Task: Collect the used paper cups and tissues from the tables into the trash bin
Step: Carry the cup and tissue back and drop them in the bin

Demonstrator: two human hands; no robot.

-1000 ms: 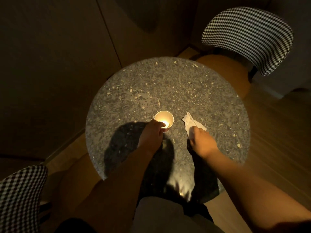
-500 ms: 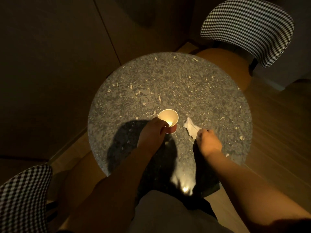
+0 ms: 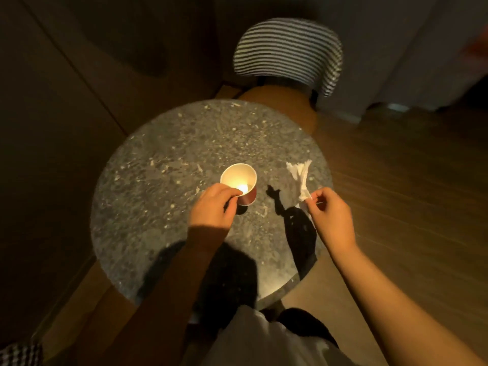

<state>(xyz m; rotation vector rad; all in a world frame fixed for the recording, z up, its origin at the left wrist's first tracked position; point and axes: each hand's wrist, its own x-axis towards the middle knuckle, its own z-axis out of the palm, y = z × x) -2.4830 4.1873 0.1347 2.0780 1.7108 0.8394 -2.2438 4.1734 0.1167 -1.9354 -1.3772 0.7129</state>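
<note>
A small paper cup (image 3: 239, 179), white inside and dark red outside, is lifted off the round speckled stone table (image 3: 169, 154); my left hand (image 3: 214, 207) pinches its near rim with thumb and fingers. A crumpled white tissue (image 3: 299, 175) hangs in the air above the table's right side, pinched at its lower end by my right hand (image 3: 331, 217). No trash bin is in view.
A chair (image 3: 287, 51) with a checked back and tan seat stands behind the table. Another checked chair (image 3: 19, 352) shows at the bottom left corner. Dark wall panels run along the left; wooden floor lies to the right.
Both hands have risen from the table: the left lifted the cup, the right picked up the tissue. The camera view swung so the far chair now sits nearer the centre.
</note>
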